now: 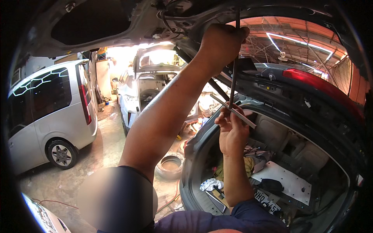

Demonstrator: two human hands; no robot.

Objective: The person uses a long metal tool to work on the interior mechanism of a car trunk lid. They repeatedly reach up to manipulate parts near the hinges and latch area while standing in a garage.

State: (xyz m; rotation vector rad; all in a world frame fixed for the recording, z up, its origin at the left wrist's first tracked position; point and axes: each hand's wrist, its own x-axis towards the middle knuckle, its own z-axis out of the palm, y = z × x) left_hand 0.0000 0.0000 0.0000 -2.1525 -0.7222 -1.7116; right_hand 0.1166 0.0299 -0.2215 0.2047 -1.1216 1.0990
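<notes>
One white panel [289, 181] in trunk [193, 167]; left grip [221, 46] tight round rod [234, 82], right grip [234, 134] on strip [246, 120].

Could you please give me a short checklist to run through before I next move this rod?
1. Left hand closed around the rod: ok.
2. Right hand at the crossbar on the rod's lower end: ok; how firmly it grips, cannot tell.
3. Rod's upper tip well placed: cannot tell, it is out of sight.
4. Tailgate raised: ok.
5. Cargo area free of loose things: not ok; a white board and a green cloth lie there.
</notes>
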